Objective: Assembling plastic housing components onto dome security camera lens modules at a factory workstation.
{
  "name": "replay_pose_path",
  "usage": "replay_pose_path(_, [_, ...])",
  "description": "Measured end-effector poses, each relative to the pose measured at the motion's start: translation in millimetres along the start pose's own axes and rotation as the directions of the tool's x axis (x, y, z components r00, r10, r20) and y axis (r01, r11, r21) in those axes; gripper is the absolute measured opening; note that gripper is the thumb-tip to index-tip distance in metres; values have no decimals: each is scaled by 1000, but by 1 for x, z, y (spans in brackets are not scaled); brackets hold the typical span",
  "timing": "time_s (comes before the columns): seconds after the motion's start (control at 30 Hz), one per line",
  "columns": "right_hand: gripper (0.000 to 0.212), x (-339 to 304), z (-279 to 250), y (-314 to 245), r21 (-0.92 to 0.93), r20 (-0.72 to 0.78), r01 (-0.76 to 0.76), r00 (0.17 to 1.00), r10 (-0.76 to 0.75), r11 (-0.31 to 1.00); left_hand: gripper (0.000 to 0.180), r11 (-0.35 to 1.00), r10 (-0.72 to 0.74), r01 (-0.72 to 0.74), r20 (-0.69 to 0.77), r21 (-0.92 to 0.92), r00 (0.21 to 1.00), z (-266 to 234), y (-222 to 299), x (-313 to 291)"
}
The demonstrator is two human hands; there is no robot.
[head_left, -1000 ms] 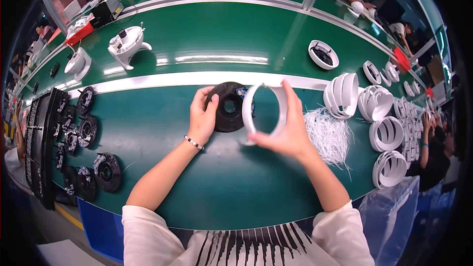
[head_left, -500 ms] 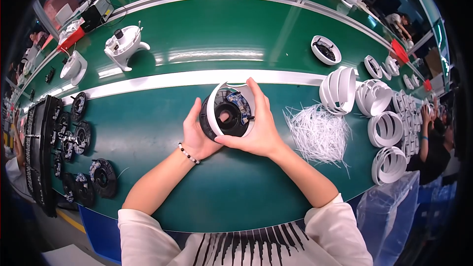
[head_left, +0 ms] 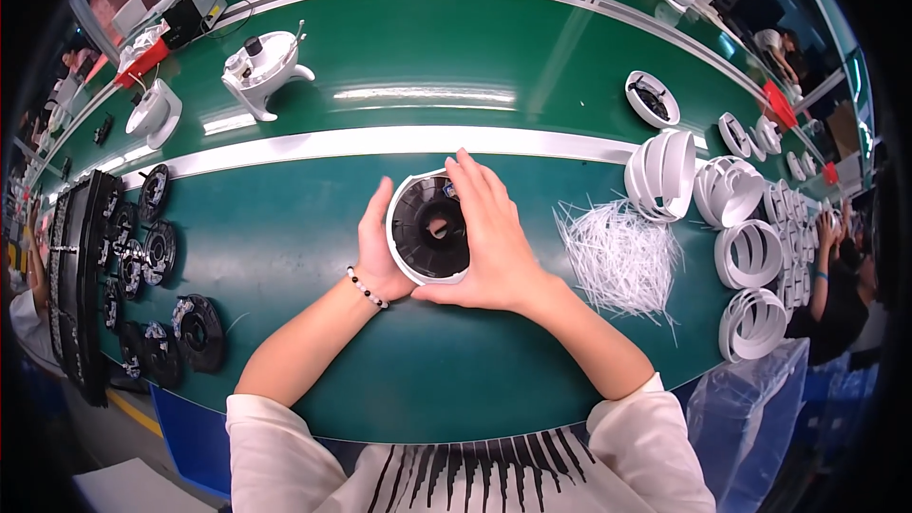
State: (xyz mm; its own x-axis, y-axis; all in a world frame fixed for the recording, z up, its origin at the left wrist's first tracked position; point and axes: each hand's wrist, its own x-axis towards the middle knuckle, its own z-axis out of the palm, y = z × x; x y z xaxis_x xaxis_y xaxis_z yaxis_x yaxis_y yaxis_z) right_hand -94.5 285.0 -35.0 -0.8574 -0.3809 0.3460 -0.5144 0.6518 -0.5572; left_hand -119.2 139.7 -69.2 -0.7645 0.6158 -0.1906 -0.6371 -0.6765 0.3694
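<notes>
Above the middle of the near bench I hold a white plastic ring [head_left: 403,267] with a black round plastic base [head_left: 411,228] seated inside it. The base has a hole in its centre, through which a bit of skin shows. A small part of a blue circuit board [head_left: 449,188] peeks out beside my fingers. My left hand [head_left: 378,252] cups the ring's left side, its thumb upright along the rim. From the right, my right hand [head_left: 489,242] grips the ring, its fingers lying over the base's right part and its thumb at the lower edge.
Several black bases with circuit boards [head_left: 201,332] lie at the left beside a black tray [head_left: 79,275]. To the right are a pile of thin white strips [head_left: 622,261] and several white rings [head_left: 750,323]. White housings [head_left: 266,71] stand on the far green surface.
The black base now faces me more squarely inside the ring, and most of its circuit board is covered. My right hand has shifted over the base's right side.
</notes>
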Motion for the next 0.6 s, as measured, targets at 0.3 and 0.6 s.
replay_pose_path(0.3, [112, 10, -20, 10, 83, 99, 42, 994, -51, 996, 74, 995, -88, 85, 61, 61, 994, 4, 5, 8])
replay_pose_path(0.6, [114, -6, -5, 21, 48, -53, 18, 998, -16, 999, 43, 998, 42, -41, -14, 43, 999, -6, -12, 9])
